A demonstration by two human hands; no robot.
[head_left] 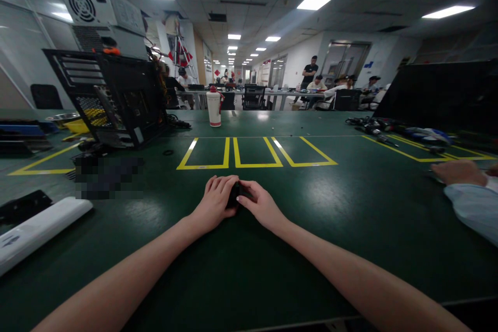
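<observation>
Both my hands meet at the middle of the green table (pixel 241 270), in front of the yellow taped frames (pixel 258 165). Between them is a small black object (pixel 234 194), mostly covered by fingers, so its kind cannot be made out. My left hand (pixel 216 198) wraps over it from the left, fingers curled. From the right, my right hand (pixel 261 203) pinches its edge with thumb and fingers. The object appears to rest on or just above the tabletop.
An open black computer case (pixel 112 98) with a power supply (pixel 101 8) on top stands at left. Nearer lies a white bar-shaped object (pixel 42 231). A white bottle (pixel 214 108) stands behind the frames. At right are cables (pixel 373 125), a dark monitor (pixel 439 93) and another person's hand (pixel 459 172).
</observation>
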